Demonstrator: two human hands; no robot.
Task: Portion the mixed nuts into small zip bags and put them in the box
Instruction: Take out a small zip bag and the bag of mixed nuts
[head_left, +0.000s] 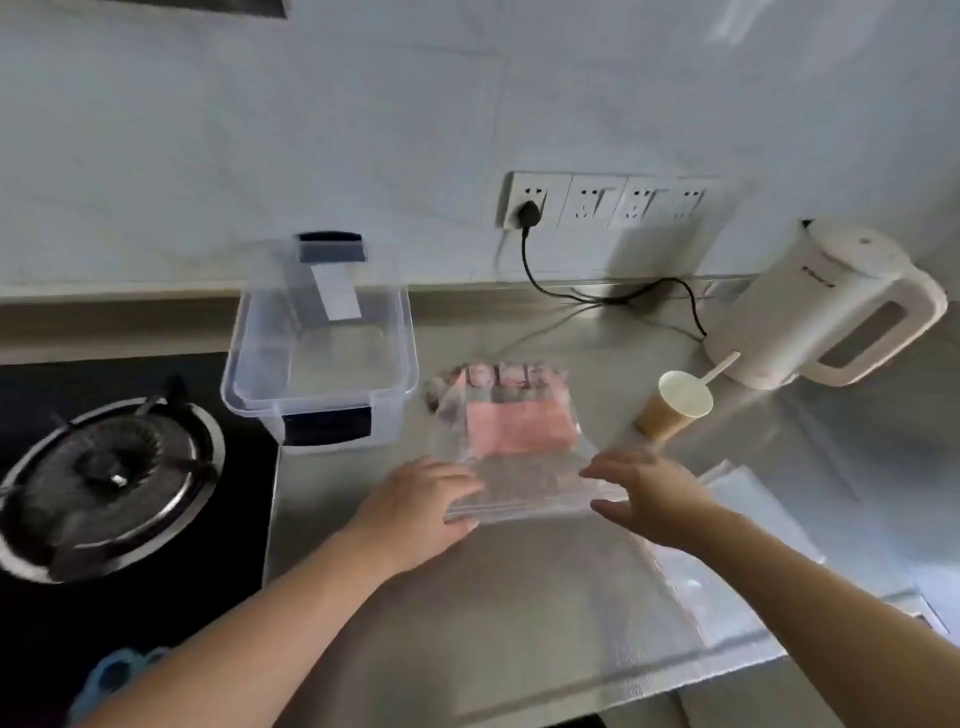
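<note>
A pink-labelled pack of mixed nuts (519, 423) lies on the grey counter, blurred. A clear zip bag (524, 491) lies over its near end. My left hand (421, 512) rests at the bag's left edge with fairly straight fingers. My right hand (647, 499) is at the bag's right edge, fingers spread; whether thumb and fingers pinch the plastic is not visible. The clear plastic box (244, 358) stands open and empty to the left of the pack, with its lid propped behind it.
A paper cup (675, 410) with a white scoop handle (722, 366) stands right of the pack. Behind it is a white kettle (810, 306), its black cord (613, 299) running to the wall socket. More clear bags (748, 501) lie at right. A gas burner (104, 478) is at left.
</note>
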